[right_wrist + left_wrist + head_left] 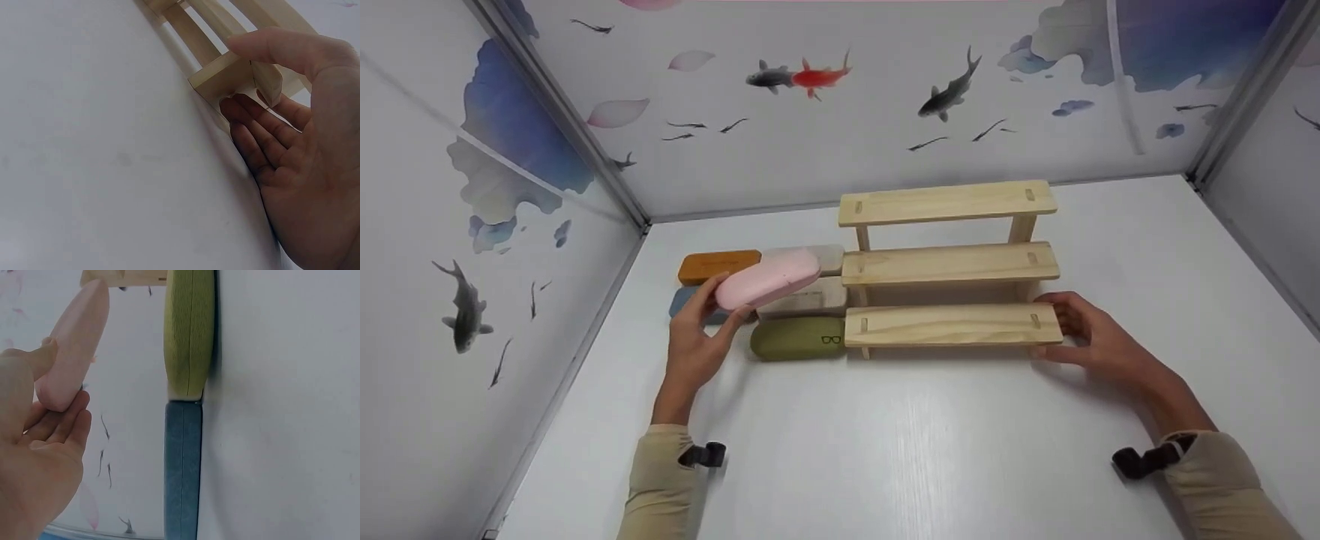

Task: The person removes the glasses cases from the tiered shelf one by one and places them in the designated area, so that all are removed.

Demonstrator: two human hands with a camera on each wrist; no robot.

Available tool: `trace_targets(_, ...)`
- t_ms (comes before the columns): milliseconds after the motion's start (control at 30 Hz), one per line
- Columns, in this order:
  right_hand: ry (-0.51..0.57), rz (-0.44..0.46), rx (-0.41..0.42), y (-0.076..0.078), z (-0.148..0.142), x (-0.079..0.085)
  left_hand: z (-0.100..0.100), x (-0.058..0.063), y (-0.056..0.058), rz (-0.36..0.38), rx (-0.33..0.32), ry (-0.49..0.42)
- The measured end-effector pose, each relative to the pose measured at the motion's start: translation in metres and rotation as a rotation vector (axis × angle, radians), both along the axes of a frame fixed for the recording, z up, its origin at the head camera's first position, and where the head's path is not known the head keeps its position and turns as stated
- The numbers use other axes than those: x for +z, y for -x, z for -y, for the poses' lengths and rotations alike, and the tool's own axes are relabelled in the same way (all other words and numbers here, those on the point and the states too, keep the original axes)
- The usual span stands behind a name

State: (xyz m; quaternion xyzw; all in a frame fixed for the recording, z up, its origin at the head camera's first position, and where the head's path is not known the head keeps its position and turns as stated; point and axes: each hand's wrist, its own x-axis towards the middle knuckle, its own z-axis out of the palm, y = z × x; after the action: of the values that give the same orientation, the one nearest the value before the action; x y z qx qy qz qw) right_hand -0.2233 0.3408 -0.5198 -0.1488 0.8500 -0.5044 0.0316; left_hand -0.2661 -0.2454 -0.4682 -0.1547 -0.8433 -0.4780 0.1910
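Observation:
My left hand (696, 349) pinches the near end of a pink glasses case (769, 279) between thumb and fingers. It is raised and tilted over a group of other cases. In the left wrist view, the thumb lies on one side of the pink case (76, 349) and the fingers on the other. At the right end of a three-tier wooden rack (952, 326), my right hand (1099, 341) grips the lowest tier's end. The right wrist view has the thumb on the front of the rack's side piece (225, 76), with the fingers reaching behind it.
Left of the rack lie an olive-green case (797, 338) with a glasses print, a beige case (825, 296), a whitish case (829, 259), an orange case (718, 266) and a blue case (682, 302). Printed wall panels (877, 150) border the white table (945, 442).

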Motion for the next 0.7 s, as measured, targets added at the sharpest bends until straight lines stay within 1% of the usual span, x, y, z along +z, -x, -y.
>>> trace_targets(167,0.012,-0.003,0.005,0.001,-0.001,-0.001,0.019,-0.003,-0.001,0.041,0.014,0.002)
trace_targets(367,0.032,-0.012,0.015,0.0,-0.001,-0.001,0.04,-0.003,-0.011,0.095,0.028,0.03)
trace_targets(500,0.019,-0.004,0.006,0.0,-0.001,0.0,0.051,-0.003,-0.016,0.126,0.033,0.057)
trace_targets(700,0.021,-0.001,0.008,0.0,0.0,0.0,0.063,-0.009,-0.02,0.159,0.024,0.097)
